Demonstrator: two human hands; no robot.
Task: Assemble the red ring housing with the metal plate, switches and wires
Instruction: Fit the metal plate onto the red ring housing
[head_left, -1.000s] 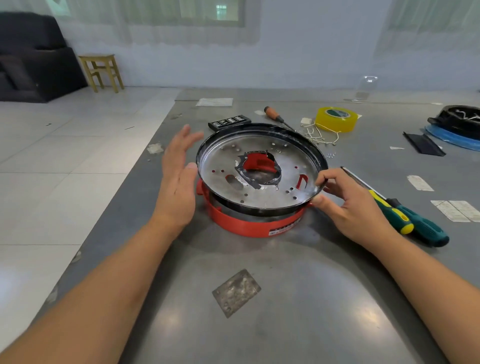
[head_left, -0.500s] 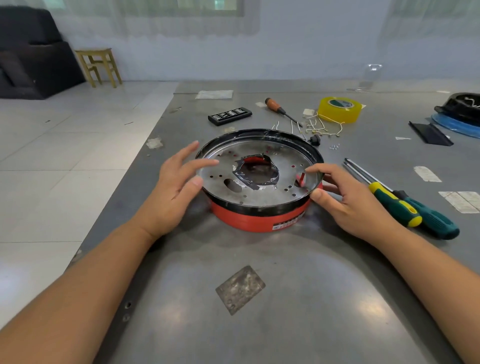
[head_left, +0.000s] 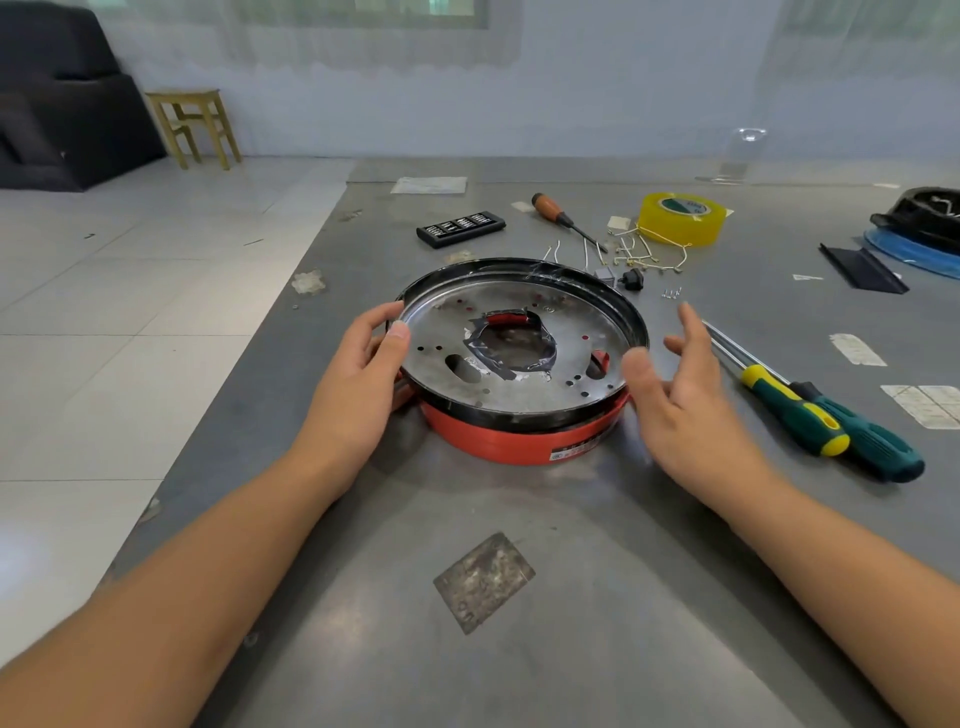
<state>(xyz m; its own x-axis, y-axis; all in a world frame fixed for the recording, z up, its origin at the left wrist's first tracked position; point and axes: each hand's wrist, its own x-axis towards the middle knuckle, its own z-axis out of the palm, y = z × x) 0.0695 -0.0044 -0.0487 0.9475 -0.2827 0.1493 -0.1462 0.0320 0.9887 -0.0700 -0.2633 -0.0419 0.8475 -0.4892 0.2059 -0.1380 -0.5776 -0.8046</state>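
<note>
Grey table (head_left: 519, 649) | 3 o'clock: two green screwdrivers (head_left: 831, 421) | 1 o'clock: yellow tape roll (head_left: 681, 218), orange-handled screwdriver (head_left: 551, 207) | 12 o'clock: black bit case (head_left: 460, 228) | 10 o'clock: wooden stool (head_left: 193, 124)

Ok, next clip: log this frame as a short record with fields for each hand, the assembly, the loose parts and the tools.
left hand: grips the left rim of the metal plate, thumb on top
right hand: open beside the plate's right edge, holding nothing
assembly: plate sits tilted on the red ring housing, left side raised
loose parts: wires and small black switch lie behind the plate
tools: two green screwdrivers right of the housing, orange-handled screwdriver and yellow tape roll farther back
</note>
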